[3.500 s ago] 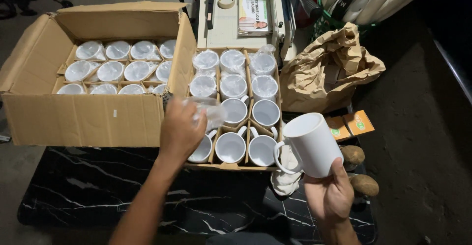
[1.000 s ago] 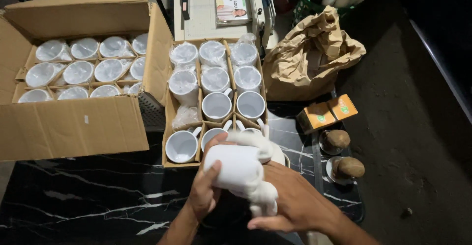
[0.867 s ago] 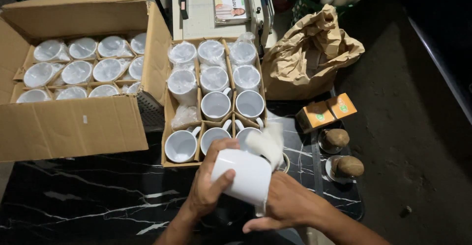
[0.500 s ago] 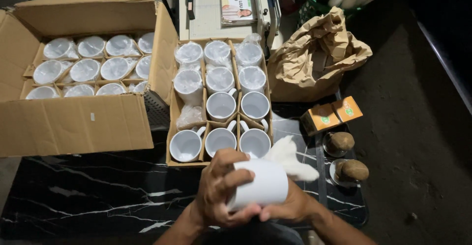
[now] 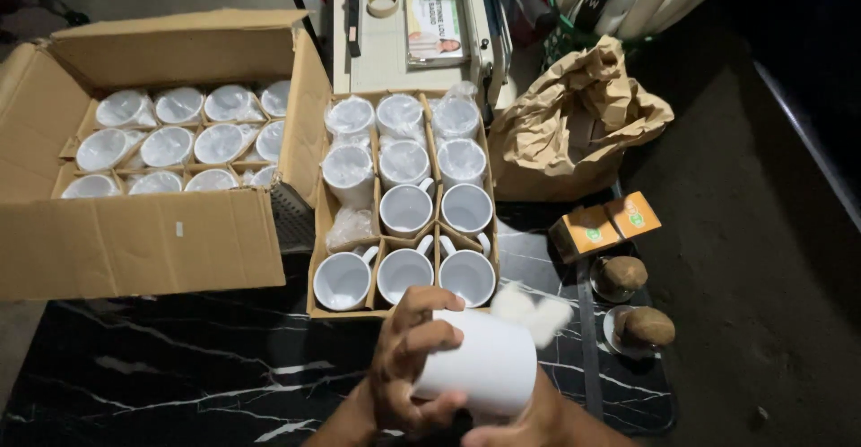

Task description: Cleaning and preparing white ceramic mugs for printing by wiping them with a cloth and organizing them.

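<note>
Mug sits on its side over the black tabletop, left hand clasped around it and right hand cupping beneath, so a loosened hold could probably drop it onto the boxed mugs.

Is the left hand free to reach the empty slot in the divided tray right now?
Probably not yet: the left hand grips the white mug, which the right hand supports from below. The path to the slot in the tray looks unobstructed.
</note>
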